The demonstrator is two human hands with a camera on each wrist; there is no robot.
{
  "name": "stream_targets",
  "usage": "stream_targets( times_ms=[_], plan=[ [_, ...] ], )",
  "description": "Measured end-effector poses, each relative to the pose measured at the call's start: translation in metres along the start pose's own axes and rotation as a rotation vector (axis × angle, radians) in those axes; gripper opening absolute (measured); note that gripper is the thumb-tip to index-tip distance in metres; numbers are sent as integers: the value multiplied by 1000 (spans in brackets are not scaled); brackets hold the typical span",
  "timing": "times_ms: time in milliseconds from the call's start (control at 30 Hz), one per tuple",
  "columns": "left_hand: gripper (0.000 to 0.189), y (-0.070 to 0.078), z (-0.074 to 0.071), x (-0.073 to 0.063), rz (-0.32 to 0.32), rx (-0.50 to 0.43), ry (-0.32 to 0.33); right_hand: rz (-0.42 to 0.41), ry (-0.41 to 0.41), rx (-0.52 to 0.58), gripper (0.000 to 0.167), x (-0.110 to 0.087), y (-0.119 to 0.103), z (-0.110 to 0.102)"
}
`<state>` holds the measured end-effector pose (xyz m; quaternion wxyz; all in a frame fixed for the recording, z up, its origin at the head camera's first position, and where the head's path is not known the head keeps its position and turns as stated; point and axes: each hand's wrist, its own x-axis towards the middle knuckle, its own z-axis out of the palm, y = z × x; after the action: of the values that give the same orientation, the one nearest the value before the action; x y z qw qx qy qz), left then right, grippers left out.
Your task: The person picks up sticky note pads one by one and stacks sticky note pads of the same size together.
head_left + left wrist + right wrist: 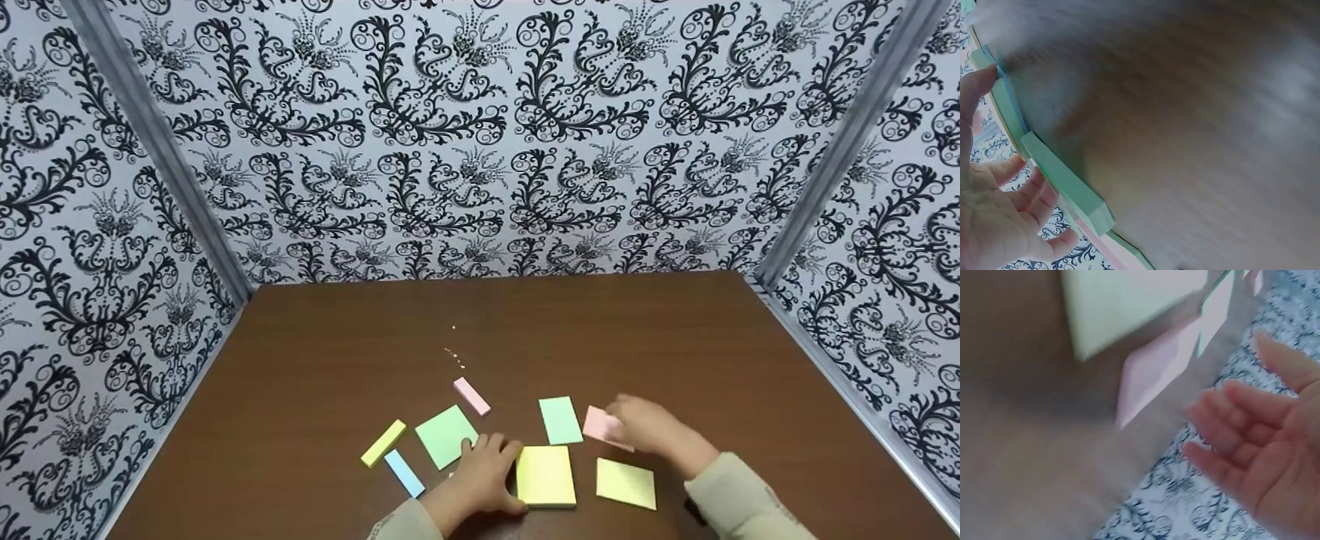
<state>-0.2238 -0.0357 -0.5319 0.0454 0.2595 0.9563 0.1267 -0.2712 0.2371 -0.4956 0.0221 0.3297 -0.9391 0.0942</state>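
Note:
My left hand (pixel 484 472) holds the left side of a square yellow sticky-note stack (pixel 546 476), thumb at its near corner and index finger at its far corner. In the left wrist view, blue and green layers show along the stack's edge (pixel 1008 107) by the thumb. Behind the left fingers lies a square green sticky-note pad (pixel 444 435), partly covered by them. My right hand (pixel 652 427) hovers at a small pink pad (pixel 602 425), fingers loosely bent with nothing between them. In the right wrist view those fingers (pixel 1224 422) are apart from the pink pad (pixel 1157 371).
Left of the hands lie narrow sticky-note blocks: yellow (pixel 383 443), blue (pixel 405 473) and pink (pixel 472 396). A mint pad (pixel 560 420) and a pale yellow pad (pixel 626 484) flank the pink one. Small white bits (pixel 456 358) lie farther back. Patterned walls (pixel 480 150) enclose the brown table (pixel 337 337).

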Motion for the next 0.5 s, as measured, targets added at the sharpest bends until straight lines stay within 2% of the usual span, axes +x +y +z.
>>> stream_targets(
  times_ms=[133,300,500],
  plan=[
    [76,0,0,-1,-13,-9,-7,8,-53,-61,24,-3,11,8],
    [77,1,1,-2,-12,-5,8,59,-20,-82,29,-3,19,18],
    [77,3,1,1,-9,-6,5,88,-41,-88,29,-3,23,17]
  ],
)
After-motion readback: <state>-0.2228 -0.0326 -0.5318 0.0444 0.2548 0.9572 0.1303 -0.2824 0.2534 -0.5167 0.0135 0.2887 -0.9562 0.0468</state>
